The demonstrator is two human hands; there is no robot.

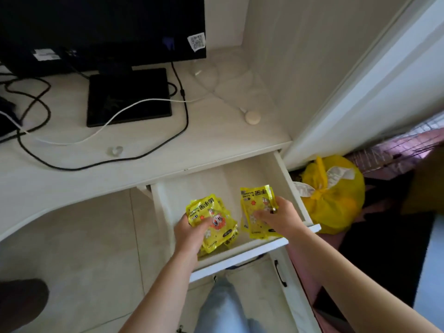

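Inside the open drawer (pixel 286 175): left hand (pixel 189 233) grips 1 packet stack (pixel 216 227), right hand (pixel 280 218) grips another (pixel 257 205). Step looks like sorting; next, likely lay both flat.

- A black monitor (pixel 103 27) stood on the white desk (pixel 216 140), far beyond the fingers (pixel 204 225).
- A black cable (pixel 187 116) and a white cable (pixel 153 100) trailed across that desk.
- A round white puck (pixel 252 116) lay beyond the right fingers.
- A tied yellow bag (pixel 336 200) sat right of them.

yellow packets (pixel 255 198), printed "HAND WARMER", "暖手宝"
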